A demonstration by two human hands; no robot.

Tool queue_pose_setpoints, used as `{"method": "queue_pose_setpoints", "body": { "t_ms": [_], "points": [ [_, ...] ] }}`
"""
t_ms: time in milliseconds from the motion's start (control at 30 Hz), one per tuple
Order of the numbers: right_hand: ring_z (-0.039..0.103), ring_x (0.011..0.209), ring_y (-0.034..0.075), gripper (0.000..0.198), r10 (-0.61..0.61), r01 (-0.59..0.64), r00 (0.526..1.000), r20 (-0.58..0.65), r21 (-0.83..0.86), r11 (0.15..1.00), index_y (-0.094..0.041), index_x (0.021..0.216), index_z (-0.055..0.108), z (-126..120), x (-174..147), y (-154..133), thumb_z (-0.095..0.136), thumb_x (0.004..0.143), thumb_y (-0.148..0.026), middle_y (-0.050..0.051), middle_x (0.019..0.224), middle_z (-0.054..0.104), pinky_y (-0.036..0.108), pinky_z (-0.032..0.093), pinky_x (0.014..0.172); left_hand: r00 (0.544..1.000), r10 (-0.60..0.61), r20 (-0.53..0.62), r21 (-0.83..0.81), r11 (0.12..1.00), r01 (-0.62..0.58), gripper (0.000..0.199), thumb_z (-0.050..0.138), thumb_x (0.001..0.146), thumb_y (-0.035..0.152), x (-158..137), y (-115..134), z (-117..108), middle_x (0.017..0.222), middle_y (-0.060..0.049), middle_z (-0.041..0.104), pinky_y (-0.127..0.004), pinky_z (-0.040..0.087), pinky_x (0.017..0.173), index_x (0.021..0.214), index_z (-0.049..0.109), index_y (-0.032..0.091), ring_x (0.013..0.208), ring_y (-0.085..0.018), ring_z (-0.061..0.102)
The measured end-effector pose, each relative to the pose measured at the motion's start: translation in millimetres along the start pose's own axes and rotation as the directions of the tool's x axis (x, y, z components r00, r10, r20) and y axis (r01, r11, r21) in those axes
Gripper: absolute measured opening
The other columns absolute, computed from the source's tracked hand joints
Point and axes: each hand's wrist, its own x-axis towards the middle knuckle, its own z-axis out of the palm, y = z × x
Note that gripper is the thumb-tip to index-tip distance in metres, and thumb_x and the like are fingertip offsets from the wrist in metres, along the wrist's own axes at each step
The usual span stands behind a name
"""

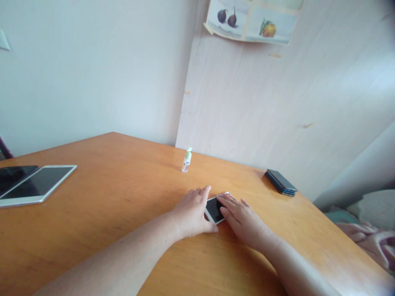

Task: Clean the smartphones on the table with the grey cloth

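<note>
A smartphone [214,210] with a white frame and a dark screen lies face up on the wooden table, between my two hands. My left hand [193,211] curves around its left end, thumb at the near corner and fingers toward the far edge, which it seems to steady. Across the right part of the screen rests my right hand [242,218], its fingers stretched out and lying flat; they cover that end of the phone. Whether anything thin is under those fingers cannot be seen. Beyond the hands stands a small clear pump bottle [185,162] with a pale green top.
On the left, a white-framed tablet [40,183] lies beside a dark tablet [15,174]. A stack of dark devices [280,183] sits near the table's right edge. Wall and board rise behind the table [123,164]. Bunched fabric [364,240] shows past the right edge.
</note>
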Motion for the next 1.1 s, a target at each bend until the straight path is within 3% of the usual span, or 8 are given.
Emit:
{"method": "queue_pose_setpoints", "body": {
  "t_ms": [100, 167, 367, 433, 667, 900, 967, 1100],
  "points": [
    [0.024, 0.145, 0.029, 0.046, -0.194, 0.175, 0.972, 0.13, 0.143, 0.974, -0.037, 0.147, 0.038, -4, -7, -31, 0.032, 0.102, -0.04, 0.003, 0.155, 0.035, 0.063, 0.016, 0.114, 1.0, 0.03, -0.008, -0.002, 1.0, -0.03, 0.1, 0.072, 0.064, 0.038, -1, -1, 0, 0.135, -0.021, 0.052, -0.044, 0.041, 0.101, 0.147, 0.022, 0.012, 0.122, -0.036, 0.051],
    [0.02, 0.146, 0.03, 0.045, -0.205, 0.183, 0.968, 0.141, 0.159, 0.97, -0.04, 0.147, 0.036, -4, -8, -36, 0.031, 0.102, -0.042, 0.001, 0.155, 0.034, 0.066, 0.011, 0.113, 0.999, 0.039, -0.006, -0.006, 0.999, -0.039, 0.1, 0.071, 0.066, 0.037, -1, -1, -1, 0.135, -0.021, 0.052, -0.044, 0.041, 0.101, 0.148, 0.02, 0.011, 0.121, -0.036, 0.051],
    [0.019, 0.145, 0.034, 0.049, 0.185, -0.184, 0.983, 0.0, -0.08, 0.98, -0.03, 0.145, 0.042, 6, 6, 8, 0.029, 0.101, -0.046, 0.005, 0.153, 0.039, 0.073, 0.007, 0.109, 1.0, -0.01, 0.007, 0.001, 1.0, 0.01, 0.116, 0.081, 0.056, 0.045, 0, 3, -3, 0.143, -0.021, 0.045, -0.044, 0.037, 0.106, 0.15, 0.02, 0.013, 0.129, -0.038, 0.045],
    [0.018, 0.146, 0.033, 0.052, 0.21, -0.208, 0.978, 0.008, -0.109, 0.972, -0.026, 0.147, 0.04, 6, 6, 9, 0.029, 0.1, -0.046, 0.007, 0.154, 0.035, 0.07, 0.008, 0.111, 1.0, -0.012, 0.007, 0.005, 1.0, 0.012, 0.117, 0.082, 0.055, 0.046, 0, 4, -3, 0.144, -0.021, 0.044, -0.044, 0.037, 0.106, 0.15, 0.02, 0.014, 0.129, -0.037, 0.045],
    [0.015, 0.147, 0.027, 0.051, -0.12, 0.114, 0.971, 0.205, 0.038, 0.993, -0.038, 0.15, 0.03, -3, -7, -33, 0.022, 0.101, -0.05, -0.001, 0.159, 0.023, 0.064, 0.007, 0.114, 0.999, 0.033, -0.019, 0.012, 0.999, -0.032, 0.105, 0.07, 0.065, 0.037, 0, -1, 0, 0.134, -0.019, 0.054, -0.044, 0.044, 0.098, 0.151, 0.015, 0.012, 0.119, -0.034, 0.053],
    [0.021, 0.145, 0.033, 0.054, 0.285, -0.273, 0.958, 0.03, -0.201, 0.941, -0.023, 0.149, 0.036, 2, 10, 15, 0.026, 0.1, -0.046, 0.008, 0.155, 0.033, 0.072, 0.009, 0.109, 1.0, 0.008, 0.027, 0.042, 0.999, -0.009, 0.12, 0.08, 0.056, 0.052, 0, 1, -4, 0.138, -0.02, 0.05, -0.045, 0.039, 0.103, 0.151, 0.017, 0.014, 0.123, -0.037, 0.049],
    [0.022, 0.145, 0.031, 0.055, 0.236, -0.222, 0.97, 0.06, -0.183, 0.958, -0.02, 0.149, 0.036, 1, 8, 9, 0.026, 0.101, -0.044, 0.011, 0.156, 0.032, 0.069, 0.011, 0.111, 1.0, 0.016, 0.021, 0.043, 0.999, -0.016, 0.118, 0.08, 0.056, 0.052, 1, 0, -3, 0.137, -0.02, 0.051, -0.045, 0.04, 0.102, 0.15, 0.019, 0.014, 0.123, -0.037, 0.049],
    [0.02, 0.146, 0.023, 0.052, -0.098, 0.103, 0.976, 0.192, -0.015, 0.995, -0.025, 0.15, 0.032, -10, -8, -31, 0.026, 0.102, -0.044, 0.006, 0.157, 0.029, 0.057, 0.012, 0.117, 0.999, 0.042, 0.0, 0.048, 0.998, -0.042, 0.106, 0.075, 0.063, 0.044, 1, -3, 0, 0.132, -0.02, 0.055, -0.045, 0.043, 0.099, 0.148, 0.021, 0.012, 0.12, -0.036, 0.052]
  ]
}}
